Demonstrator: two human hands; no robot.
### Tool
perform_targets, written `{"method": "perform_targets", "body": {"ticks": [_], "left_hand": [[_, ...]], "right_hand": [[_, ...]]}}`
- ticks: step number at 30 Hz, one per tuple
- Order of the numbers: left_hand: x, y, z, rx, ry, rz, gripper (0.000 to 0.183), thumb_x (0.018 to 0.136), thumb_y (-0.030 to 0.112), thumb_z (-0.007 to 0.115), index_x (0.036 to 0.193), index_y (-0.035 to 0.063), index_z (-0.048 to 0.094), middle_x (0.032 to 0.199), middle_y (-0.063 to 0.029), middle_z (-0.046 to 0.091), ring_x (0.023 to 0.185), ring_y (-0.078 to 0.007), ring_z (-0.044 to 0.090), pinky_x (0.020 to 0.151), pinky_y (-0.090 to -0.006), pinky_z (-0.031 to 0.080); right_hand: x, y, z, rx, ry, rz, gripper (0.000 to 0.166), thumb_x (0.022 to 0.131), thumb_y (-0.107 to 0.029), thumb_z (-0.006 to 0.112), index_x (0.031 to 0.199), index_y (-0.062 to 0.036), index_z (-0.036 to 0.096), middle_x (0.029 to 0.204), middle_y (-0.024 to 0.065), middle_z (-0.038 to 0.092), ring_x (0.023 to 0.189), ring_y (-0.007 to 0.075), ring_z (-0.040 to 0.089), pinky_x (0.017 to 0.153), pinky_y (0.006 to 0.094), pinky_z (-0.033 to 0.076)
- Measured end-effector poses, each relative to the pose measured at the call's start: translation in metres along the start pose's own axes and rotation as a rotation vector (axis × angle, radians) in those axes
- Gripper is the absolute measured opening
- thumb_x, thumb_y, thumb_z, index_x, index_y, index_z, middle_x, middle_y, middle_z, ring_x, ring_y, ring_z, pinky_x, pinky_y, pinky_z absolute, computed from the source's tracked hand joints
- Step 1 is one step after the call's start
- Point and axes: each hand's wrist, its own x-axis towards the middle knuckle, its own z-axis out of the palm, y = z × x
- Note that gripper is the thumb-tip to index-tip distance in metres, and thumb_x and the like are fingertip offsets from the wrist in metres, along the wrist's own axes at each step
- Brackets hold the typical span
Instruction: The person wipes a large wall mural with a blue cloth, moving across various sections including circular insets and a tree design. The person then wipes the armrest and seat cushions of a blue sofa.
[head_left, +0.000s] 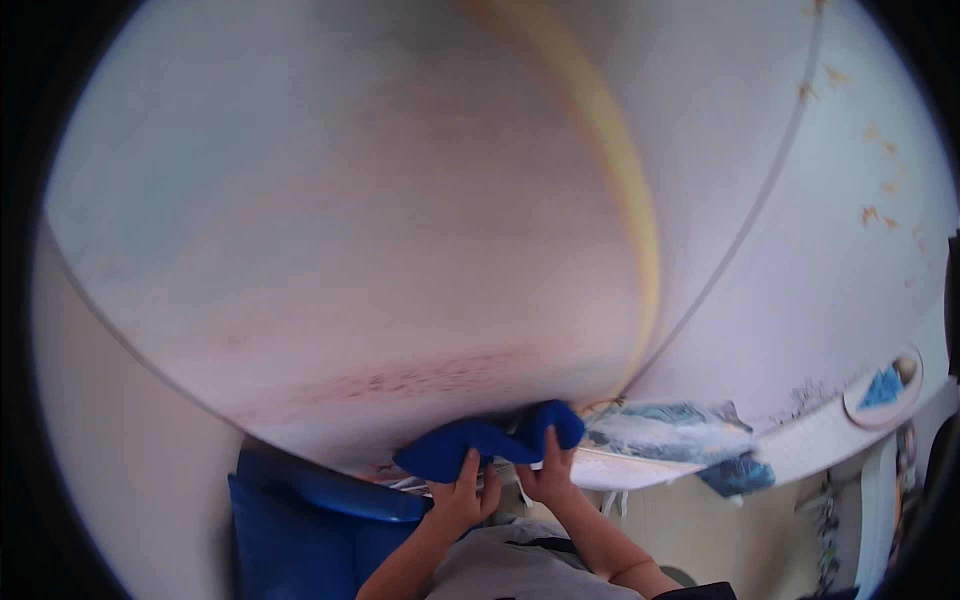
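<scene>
A blue cloth item (454, 447), soft and curved with a rounded right end, lies at the near edge of a broad pale printed surface (420, 225). Its exact kind cannot be told. My left hand (465, 495) grips its lower left part, with fingers on top. My right hand (551, 472) holds its right end, one finger extended over the blue fabric. Just right of my right hand, a crumpled clear plastic bag (667, 431) rests along the edge.
At the right stands a round pinkish dish (883, 397) with a light-blue piece in it. A dark-blue piece (739, 476) sits by the plastic bag. Blue padded seating (300, 532) is at lower left. Shelving with assorted items (829, 532) stands at lower right.
</scene>
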Motion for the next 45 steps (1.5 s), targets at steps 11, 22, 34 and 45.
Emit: {"method": "perform_targets", "body": {"ticks": [11,22,34,45], "left_hand": [[-0.039,-0.010,0.023,0.109,-0.609,0.216,0.054,0.073,0.019,0.061,0.126,0.0145,0.055,0.096,-0.0088,0.057,0.086,-0.0257,0.054,0.075,-0.0423,0.038],[0.022,0.036,0.061,-0.030,-0.350,0.209,0.051,0.073,0.024,0.064,0.121,0.0088,0.057,0.108,-0.0150,0.056,0.094,-0.0328,0.053,0.081,-0.0491,0.036],[-0.100,-0.032,-0.030,0.310,-0.431,-0.288,0.068,0.077,0.022,0.064,0.130,-0.0079,0.036,0.125,-0.0336,0.039,0.111,-0.0480,0.042,0.095,-0.0604,0.026],[-0.062,-0.033,-0.039,0.524,-0.069,-0.286,0.075,0.075,0.028,0.067,0.127,-0.0140,0.033,0.118,-0.0345,0.042,0.103,-0.0433,0.046,0.088,-0.0494,0.036]], "right_hand": [[-0.015,0.042,-0.053,-0.071,-0.064,0.158,0.073,0.076,-0.019,0.065,0.134,0.0082,0.031,0.133,0.0296,0.036,0.119,0.0464,0.038,0.098,0.0507,0.029],[0.038,0.038,-0.047,-0.055,0.205,0.169,0.066,0.079,-0.014,0.058,0.135,0.0066,0.032,0.131,0.0295,0.036,0.118,0.0484,0.035,0.099,0.0545,0.022],[-0.003,-0.011,-0.028,0.102,-0.152,-0.005,0.063,0.073,-0.024,0.070,0.128,-0.0027,0.048,0.122,0.0204,0.047,0.109,0.0405,0.046,0.092,0.0473,0.037],[0.046,-0.049,-0.002,0.335,0.023,-0.208,0.061,0.068,-0.017,0.073,0.124,-0.0026,0.052,0.118,0.0205,0.051,0.104,0.0394,0.052,0.088,0.0480,0.042]]}}
